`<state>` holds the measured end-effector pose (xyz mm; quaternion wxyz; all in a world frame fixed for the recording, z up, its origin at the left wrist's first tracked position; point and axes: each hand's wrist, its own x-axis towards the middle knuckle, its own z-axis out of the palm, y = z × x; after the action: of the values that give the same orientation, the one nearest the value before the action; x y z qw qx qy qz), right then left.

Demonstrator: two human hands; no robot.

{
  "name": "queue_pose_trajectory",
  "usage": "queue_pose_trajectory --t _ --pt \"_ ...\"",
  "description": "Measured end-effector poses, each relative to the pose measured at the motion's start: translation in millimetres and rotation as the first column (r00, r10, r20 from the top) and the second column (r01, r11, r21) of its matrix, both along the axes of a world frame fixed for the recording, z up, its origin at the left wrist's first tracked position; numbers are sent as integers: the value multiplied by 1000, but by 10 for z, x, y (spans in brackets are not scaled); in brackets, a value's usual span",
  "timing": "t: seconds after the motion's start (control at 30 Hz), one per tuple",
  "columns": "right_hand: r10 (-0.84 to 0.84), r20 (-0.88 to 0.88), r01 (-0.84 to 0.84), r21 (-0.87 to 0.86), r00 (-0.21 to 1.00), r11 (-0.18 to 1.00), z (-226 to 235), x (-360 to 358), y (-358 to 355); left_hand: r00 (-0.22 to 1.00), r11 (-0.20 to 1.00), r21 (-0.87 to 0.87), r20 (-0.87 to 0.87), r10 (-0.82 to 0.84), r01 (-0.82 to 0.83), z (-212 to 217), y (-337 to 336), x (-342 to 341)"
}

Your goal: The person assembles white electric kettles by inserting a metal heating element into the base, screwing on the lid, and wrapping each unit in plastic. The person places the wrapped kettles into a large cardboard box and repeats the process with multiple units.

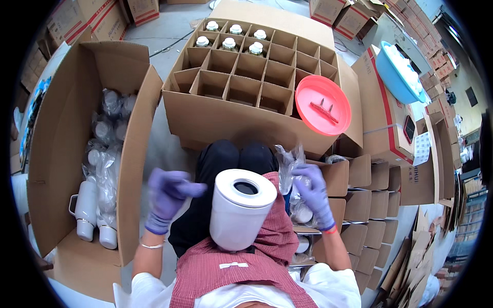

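A white cylindrical canister (pixel 237 226) stands on my lap, with a dark round hole in its ring-shaped top. To its left, my left hand (pixel 172 195), in a purple glove and slightly blurred, is held with fingers stretched toward the canister but apart from it; nothing shows in it. On the other side my gloved right hand (pixel 314 197) pinches a crumpled clear plastic bag (pixel 288 163) above an open divided carton (pixel 337 179). Bagged white pieces lie in that carton below the hand.
At left, a tall open carton (pixel 131 169) holds white handled tumblers (pixel 86 205) and bagged ones. Ahead, a divided carton (pixel 226 115) holds several white-capped bottles (pixel 229 44); a red round lid (pixel 336 97) with a red tool rests on its corner. A blue basin (pixel 393 77) sits on a box at right.
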<state>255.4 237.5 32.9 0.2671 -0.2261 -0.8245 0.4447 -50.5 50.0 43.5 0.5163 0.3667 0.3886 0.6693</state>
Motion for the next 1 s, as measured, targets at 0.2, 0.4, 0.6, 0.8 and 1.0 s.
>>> queue_pose_trajectory --t 0.2,0.4,0.6,0.8,1.0 --pt "174 33 -171 -83 984 982 237 -299 -96 921 981 -177 -362 -141 80 48 94 -47" --pt "101 70 -99 -24 992 995 345 -423 -378 855 981 -91 -480 -196 174 186 238 96" --pt "153 -142 -105 296 978 949 579 -982 -183 976 981 -58 -102 -191 186 219 597 104" --pt "284 -129 -211 406 950 889 454 -1504 -10 998 996 -81 43 -45 48 198 848 171" --pt "321 -42 -236 589 946 773 498 -1677 324 934 988 -157 353 62 -6 10 926 -124"
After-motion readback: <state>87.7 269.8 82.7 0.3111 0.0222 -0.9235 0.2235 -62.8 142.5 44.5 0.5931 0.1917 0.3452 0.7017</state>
